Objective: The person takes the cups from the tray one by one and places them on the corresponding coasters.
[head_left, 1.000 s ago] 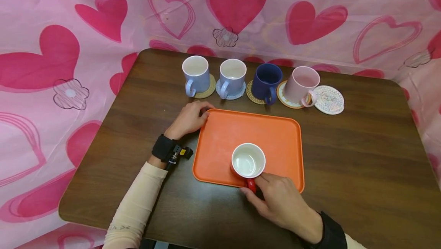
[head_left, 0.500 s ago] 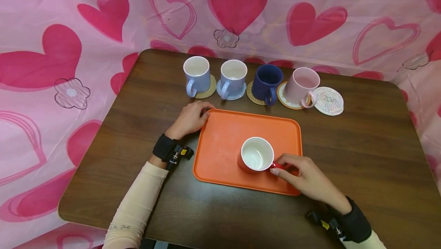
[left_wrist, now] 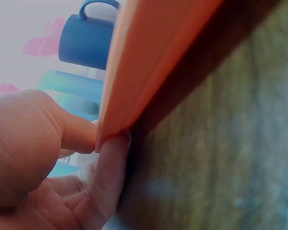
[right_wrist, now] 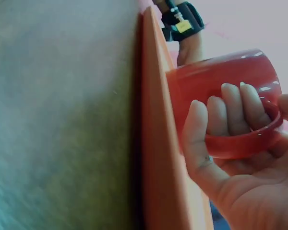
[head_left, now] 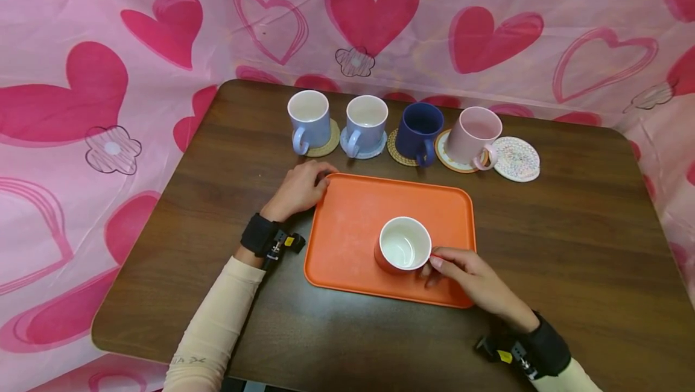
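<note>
A red mug (right_wrist: 216, 79) with a white inside stands upright on the orange tray (head_left: 353, 229), right of its middle. My right hand (head_left: 475, 274) grips the mug by its handle. In the right wrist view, several fingers pass through the handle and the thumb lies at its top. At the tray's far left corner is my left hand (head_left: 297, 187). Its thumb and a finger pinch the tray's edge in the left wrist view, with the thumb on one side of the rim and a finger on the other.
Behind the tray, two light blue mugs (head_left: 311, 120) (head_left: 367, 123), a dark blue mug (head_left: 415, 132) and a pink mug (head_left: 471, 139) stand on coasters in a row. A bare white speckled coaster (head_left: 516, 158) lies at the right end. Heart-printed cloth (head_left: 412, 18) hangs behind the table (head_left: 570, 229).
The right hand has moved right and slightly away with the red mug, and its handle has swung from the near side to the right. The left hand has stayed at the tray's corner.
</note>
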Tool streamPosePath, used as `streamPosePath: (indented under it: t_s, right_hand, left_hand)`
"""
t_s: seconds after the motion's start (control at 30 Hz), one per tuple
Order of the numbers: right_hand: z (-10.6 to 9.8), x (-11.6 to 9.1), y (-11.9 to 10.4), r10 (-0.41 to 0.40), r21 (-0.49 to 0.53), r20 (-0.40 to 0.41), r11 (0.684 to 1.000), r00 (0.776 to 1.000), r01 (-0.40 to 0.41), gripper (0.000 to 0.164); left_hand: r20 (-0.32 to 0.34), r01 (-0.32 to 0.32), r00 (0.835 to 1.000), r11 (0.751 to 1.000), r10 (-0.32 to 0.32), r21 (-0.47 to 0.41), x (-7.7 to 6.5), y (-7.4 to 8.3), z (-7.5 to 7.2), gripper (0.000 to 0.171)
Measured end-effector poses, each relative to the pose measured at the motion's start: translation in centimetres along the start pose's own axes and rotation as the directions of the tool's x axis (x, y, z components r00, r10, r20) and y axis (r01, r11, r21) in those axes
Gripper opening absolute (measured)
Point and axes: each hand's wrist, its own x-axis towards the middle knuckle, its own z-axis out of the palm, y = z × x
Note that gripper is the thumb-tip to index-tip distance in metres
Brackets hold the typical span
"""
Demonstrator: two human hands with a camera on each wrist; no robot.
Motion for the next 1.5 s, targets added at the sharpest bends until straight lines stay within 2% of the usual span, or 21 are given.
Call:
streamPosePath:
  t_s: [0.17,0.33,0.5,0.63,0.73,0.9,1.0,1.13,1.5]
  right_hand:
    - [0.1,0.3,0.1,-0.023,0.052,-0.007,0.998,1.000,0.023,0.031]
    - [0.0,0.6,0.4,-0.081,0.069,0.004,0.994,0.997,0.080,0.034]
    - [0.0,0.6,0.7,-0.076,0.064,0.044,0.995,0.996,0.073,0.036]
    - [0.2,0.7,0.8,-0.084,0.047,0.037,0.995,0.996,0.083,0.034]
    - [0.5,0.7,0.9,-0.107,0.077,0.028,0.991,0.994,0.105,0.035]
    - [1.1,0.7,0.9,-0.101,0.128,-0.007,0.987,0.995,0.101,0.035]
    - [1.5,0.7,1.0,-0.126,0.142,-0.035,0.981,0.991,0.130,0.034]
    - [1.8,0.7,1.2,-0.160,0.135,-0.084,0.976,0.984,0.170,0.034]
    - [2.3,0.7,1.7,-0.159,0.136,-0.188,0.973,0.969,0.186,0.032]
  left_hand:
    - [-0.005,-0.007,1.000,1.000,0.007,0.008,0.1,0.0,-0.1,0.030]
    - [0.000,-0.009,1.000,1.000,0.009,0.006,0.1,0.0,-0.2,0.029]
    - [0.014,0.000,1.000,1.000,0.000,-0.017,0.0,0.0,-0.2,0.029]
    - [0.011,-0.002,1.000,1.000,0.003,-0.019,-0.1,0.0,-0.2,0.029]
    - [0.009,-0.005,1.000,1.000,0.005,-0.021,-0.1,0.0,-0.2,0.029]
    - [0.008,-0.009,1.000,0.999,0.009,-0.036,-0.1,-0.1,-0.1,0.029]
    - [0.009,-0.006,1.000,0.999,0.006,-0.040,-0.1,-0.1,-0.1,0.028]
    - [0.013,0.001,1.000,0.999,0.000,-0.046,-0.2,-0.2,0.0,0.029]
    - [0.015,0.003,1.000,0.999,-0.003,-0.050,-0.2,-0.2,0.1,0.029]
